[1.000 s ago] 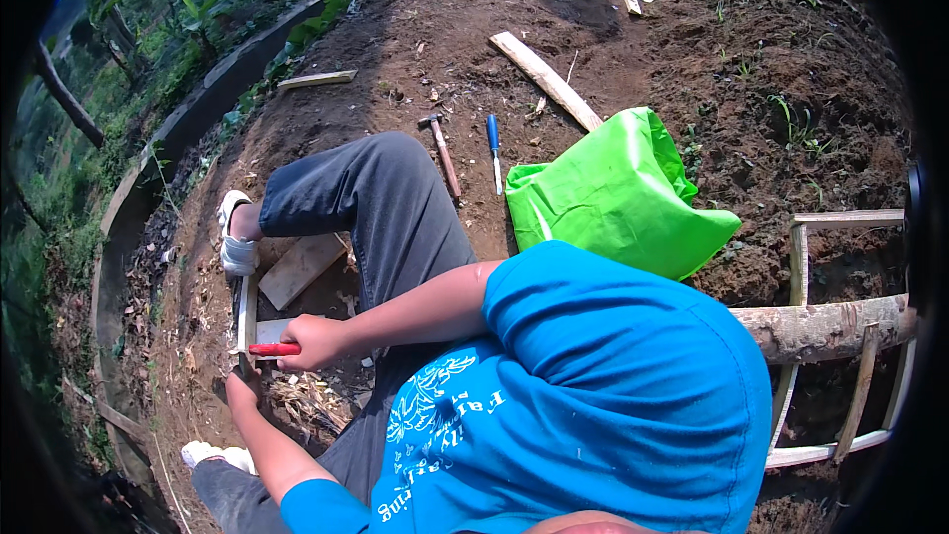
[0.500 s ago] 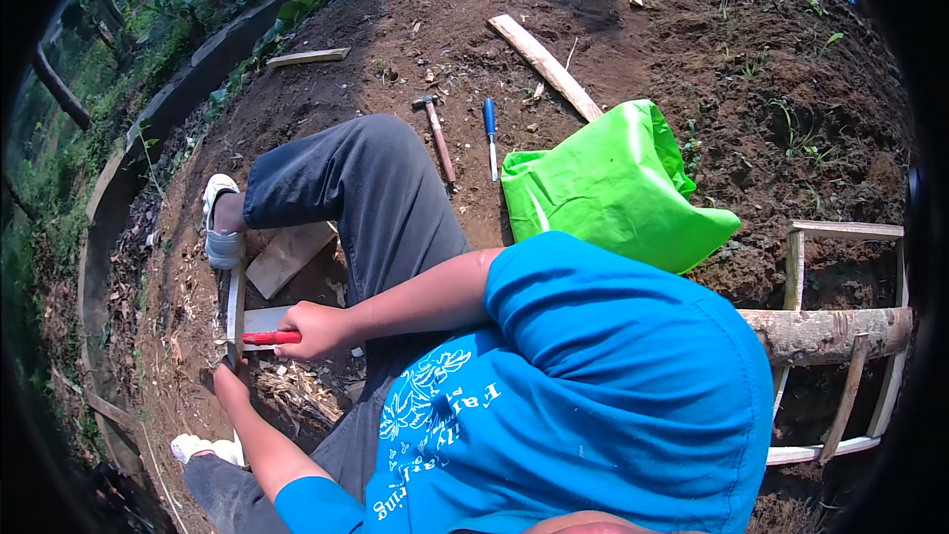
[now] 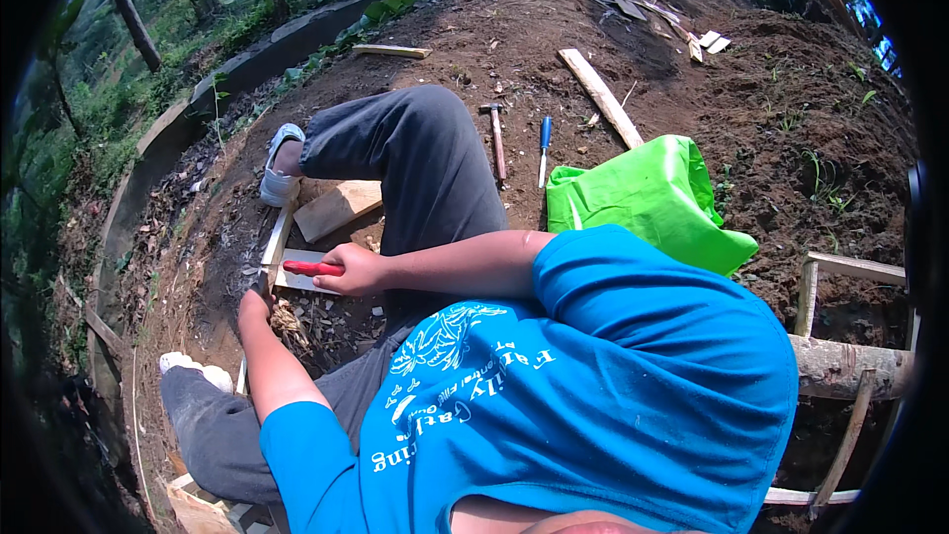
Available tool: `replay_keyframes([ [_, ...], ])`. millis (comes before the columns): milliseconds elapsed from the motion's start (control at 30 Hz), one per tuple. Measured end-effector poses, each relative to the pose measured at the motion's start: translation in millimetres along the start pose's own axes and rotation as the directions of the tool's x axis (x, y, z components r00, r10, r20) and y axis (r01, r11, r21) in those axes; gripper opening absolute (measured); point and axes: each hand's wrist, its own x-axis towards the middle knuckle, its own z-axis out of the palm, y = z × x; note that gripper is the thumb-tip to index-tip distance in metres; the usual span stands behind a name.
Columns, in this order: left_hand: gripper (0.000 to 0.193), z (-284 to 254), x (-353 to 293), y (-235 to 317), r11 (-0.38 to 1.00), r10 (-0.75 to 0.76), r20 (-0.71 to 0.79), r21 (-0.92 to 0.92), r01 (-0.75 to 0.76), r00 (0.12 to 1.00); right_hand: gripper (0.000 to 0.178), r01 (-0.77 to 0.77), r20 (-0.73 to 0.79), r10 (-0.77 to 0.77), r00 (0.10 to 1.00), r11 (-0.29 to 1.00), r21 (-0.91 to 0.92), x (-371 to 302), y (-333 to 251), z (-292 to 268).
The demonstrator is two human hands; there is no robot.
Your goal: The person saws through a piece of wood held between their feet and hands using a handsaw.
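My right hand is closed around the red handle of a tool. Its working end meets a narrow wooden strip, too small to identify. Below it, my left hand is closed at the strip beside a dark part I cannot make out. The strip's far end lies by my right shoe. A pale flat board extends beneath the red handle. Another, wider board rests on the soil between the strip and my bent right leg.
A hammer and a blue-handled tool lie beyond my knee. To the right are a bright green bag, a long plank and a log across a wooden frame. A low curb borders the vegetation at left.
The view has shifted, so the scene sits lower and further right. Both hands stay at the strip, with the red-handled tool still in my right hand.
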Motion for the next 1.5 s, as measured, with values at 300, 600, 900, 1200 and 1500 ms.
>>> replay_keyframes([
  [300,0.044,-2,-33,37,0.99,-0.141,-0.047,-0.027,0.14,0.989,0.039,-0.072,-0.025,0.073,0.997,0.997,0.014,-11,20,3],
  [600,0.04,-13,-34,40,0.993,-0.107,-0.072,-0.051,0.103,0.992,0.042,-0.083,-0.037,0.083,0.996,0.997,0.009,-6,5,-16],
  [900,0.053,-27,-54,36,0.964,-0.154,0.0,-0.22,0.15,0.988,0.039,-0.235,-0.013,0.237,0.971,0.967,0.096,8,-14,-2],
  [1200,0.067,-33,-68,47,0.95,-0.225,0.02,-0.216,0.224,0.974,0.041,-0.308,0.032,0.306,0.951,0.95,0.051,14,-29,-16],
  [1500,0.073,-8,-47,33,0.961,-0.221,-0.065,-0.186,0.205,0.973,0.043,-0.258,0.062,0.263,0.963,0.963,-0.079,-28,-44,-50],
])
